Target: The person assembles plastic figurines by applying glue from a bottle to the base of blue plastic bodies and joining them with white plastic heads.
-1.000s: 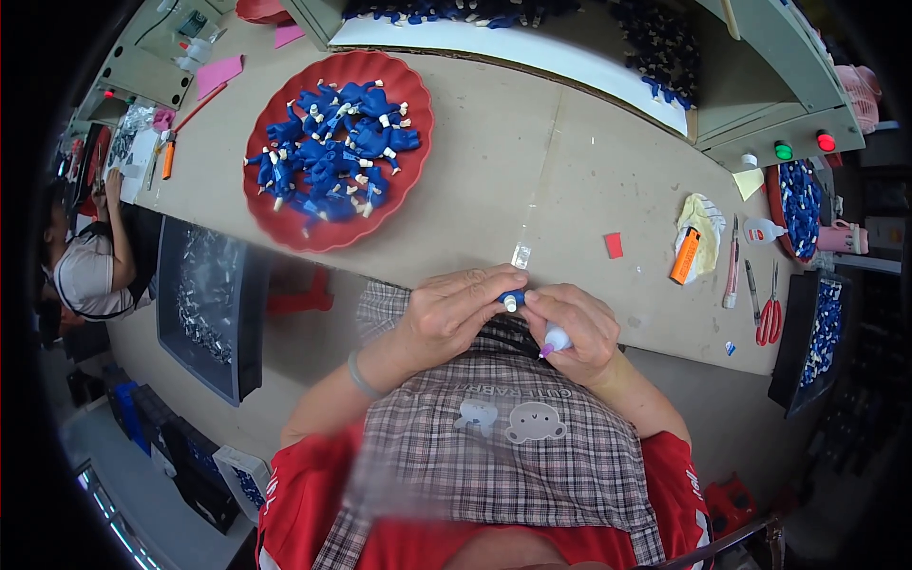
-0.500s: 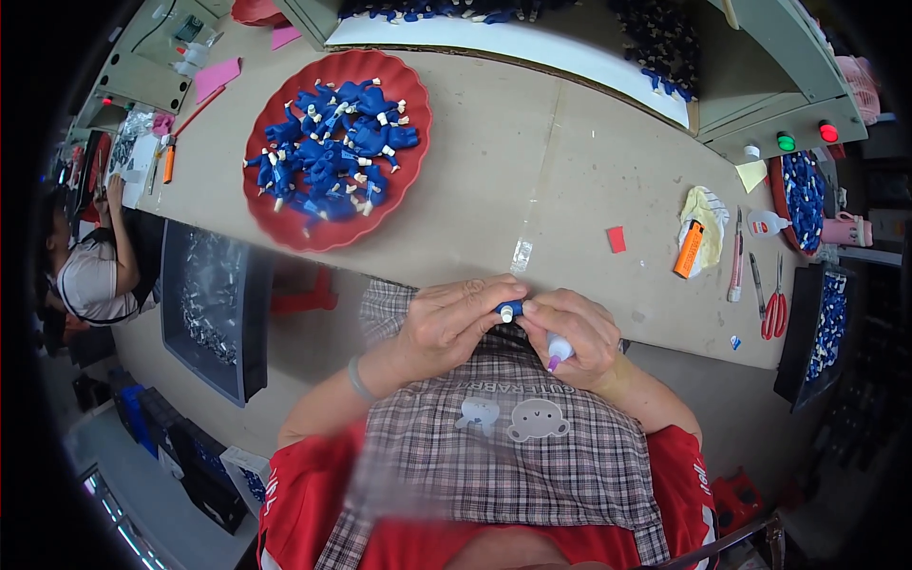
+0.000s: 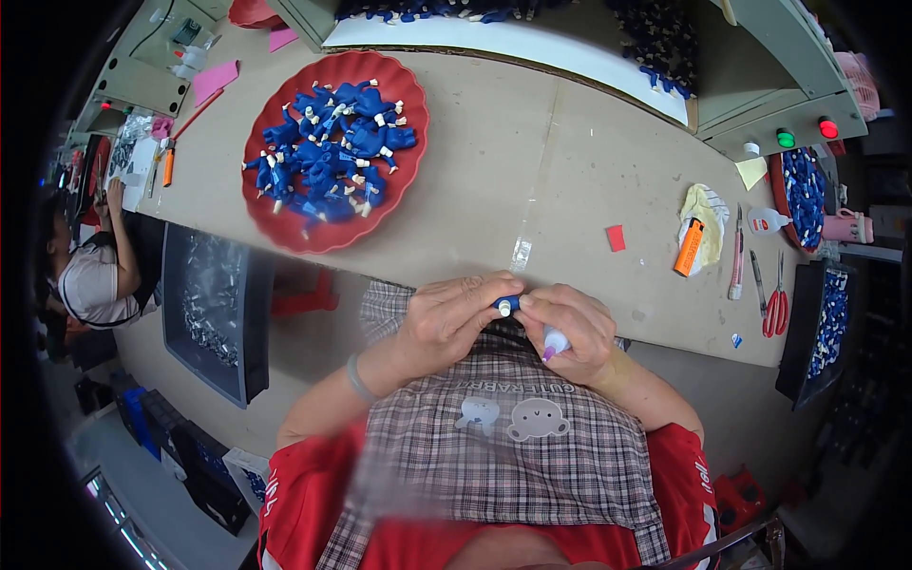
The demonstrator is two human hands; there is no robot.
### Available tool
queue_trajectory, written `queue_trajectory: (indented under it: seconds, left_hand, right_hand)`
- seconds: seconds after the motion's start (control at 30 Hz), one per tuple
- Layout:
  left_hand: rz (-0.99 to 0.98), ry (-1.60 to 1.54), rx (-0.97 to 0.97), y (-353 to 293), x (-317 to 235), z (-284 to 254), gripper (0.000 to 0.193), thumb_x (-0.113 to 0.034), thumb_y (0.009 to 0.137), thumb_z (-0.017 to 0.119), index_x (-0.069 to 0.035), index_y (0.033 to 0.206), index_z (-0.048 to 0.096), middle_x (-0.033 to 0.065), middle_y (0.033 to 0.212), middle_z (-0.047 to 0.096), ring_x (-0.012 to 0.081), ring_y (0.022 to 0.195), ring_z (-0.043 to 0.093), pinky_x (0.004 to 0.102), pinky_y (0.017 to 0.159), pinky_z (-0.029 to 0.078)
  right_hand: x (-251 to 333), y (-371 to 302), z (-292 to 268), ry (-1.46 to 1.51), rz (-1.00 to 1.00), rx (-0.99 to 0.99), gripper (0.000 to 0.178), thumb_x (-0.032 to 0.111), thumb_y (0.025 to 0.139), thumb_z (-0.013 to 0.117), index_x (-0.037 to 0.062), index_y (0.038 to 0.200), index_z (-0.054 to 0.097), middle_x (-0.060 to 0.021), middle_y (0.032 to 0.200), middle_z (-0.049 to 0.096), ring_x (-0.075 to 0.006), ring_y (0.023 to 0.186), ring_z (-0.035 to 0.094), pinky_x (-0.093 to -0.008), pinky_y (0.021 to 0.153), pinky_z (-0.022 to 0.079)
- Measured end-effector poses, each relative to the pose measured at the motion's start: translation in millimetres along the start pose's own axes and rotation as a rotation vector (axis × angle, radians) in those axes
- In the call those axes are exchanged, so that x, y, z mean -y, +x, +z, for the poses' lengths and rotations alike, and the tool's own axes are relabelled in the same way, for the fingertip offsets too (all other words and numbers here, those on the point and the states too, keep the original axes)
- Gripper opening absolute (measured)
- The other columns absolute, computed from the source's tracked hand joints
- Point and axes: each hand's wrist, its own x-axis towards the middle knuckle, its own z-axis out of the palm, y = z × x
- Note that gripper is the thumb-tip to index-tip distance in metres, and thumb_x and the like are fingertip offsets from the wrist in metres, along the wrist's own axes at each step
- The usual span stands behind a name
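Observation:
In front of the apron, at the table's near edge, my left hand [image 3: 450, 321] pinches a small blue figure part [image 3: 506, 306] with a white end facing me. The fingertips of my right hand [image 3: 581, 325] meet the other side of that part. Tucked in the curled fingers of the same hand is a small white squeeze bottle [image 3: 557, 340], its purple tip pointing down and left. Most of the bottle is hidden by the palm. To the far left of my hands, a red scalloped plate [image 3: 412, 166] holds a heap of blue figure parts [image 3: 332, 157] with white ends.
On the right lie an orange lighter [image 3: 690, 249] on a yellow cloth [image 3: 711, 215], a slim knife [image 3: 736, 256], red-handled scissors [image 3: 776, 313] and a white bottle [image 3: 766, 221]. Grey bins [image 3: 252, 332] flank the table. At left, another person [image 3: 100, 271] sits working.
Both hands stay almost in place. The blue part has tilted slightly, and the bottle in my right hand has shifted a little up and left.

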Motion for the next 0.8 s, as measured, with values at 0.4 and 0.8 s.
queue_trajectory:
  seconds: [0.4, 0.8]
  left_hand:
    - [-0.685, -0.628, -0.032, -7.8, 9.5, 6.1, 0.029, -0.003, 0.087, 0.062, 0.006, 0.114, 0.059, 0.0102, 0.096, 0.068, 0.015, 0.086, 0.065, 0.0263, 0.074, 0.054]
    - [-0.852, -0.862, 0.029, -1.6, 7.2, -0.4, 0.03, -0.007, 0.089, 0.06, 0.005, 0.117, 0.057, 0.0122, 0.097, 0.067, 0.0164, 0.082, 0.065, 0.0262, 0.073, 0.054]
  right_hand:
    - [-1.7, 22.4, -11.5, 0.284, 0.781, 0.273, 0.019, 0.003, 0.078, 0.071, -0.0007, 0.094, 0.063, -0.01, 0.077, 0.065, -0.0147, 0.07, 0.066, -0.0265, 0.059, 0.053]
    - [-3.2, 19.9, -15.9, 0.183, 0.596, 0.273, 0.021, 0.002, 0.076, 0.072, 0.0017, 0.095, 0.063, -0.0082, 0.081, 0.066, -0.018, 0.071, 0.065, -0.0283, 0.063, 0.052]
